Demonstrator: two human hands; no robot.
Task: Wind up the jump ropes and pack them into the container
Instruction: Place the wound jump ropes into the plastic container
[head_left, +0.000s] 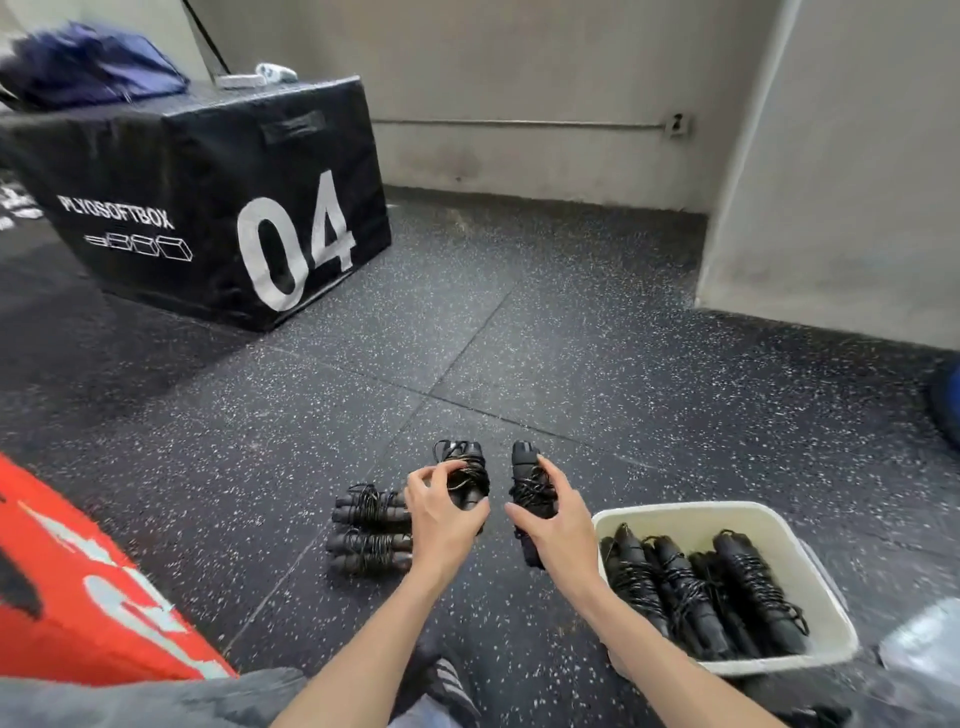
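Observation:
My left hand (441, 512) grips a wound black jump rope (465, 470), its handles bound by its own cord. My right hand (558, 525) grips a second wound jump rope (527, 480) just to the right of the first; both are held a little above the floor. Two more wound ropes (366, 530) lie on the floor to the left of my left hand. A white plastic container (691, 514) sits at the right of my right hand and holds several wound black ropes (696, 587) side by side.
A black soft plyo box marked 04 (218, 208) stands at the far left with blue cloth (88, 62) on top. A red box (78, 597) fills the near left. Grey walls (831, 182) close the back and right. The floor is speckled rubber tile (519, 353).

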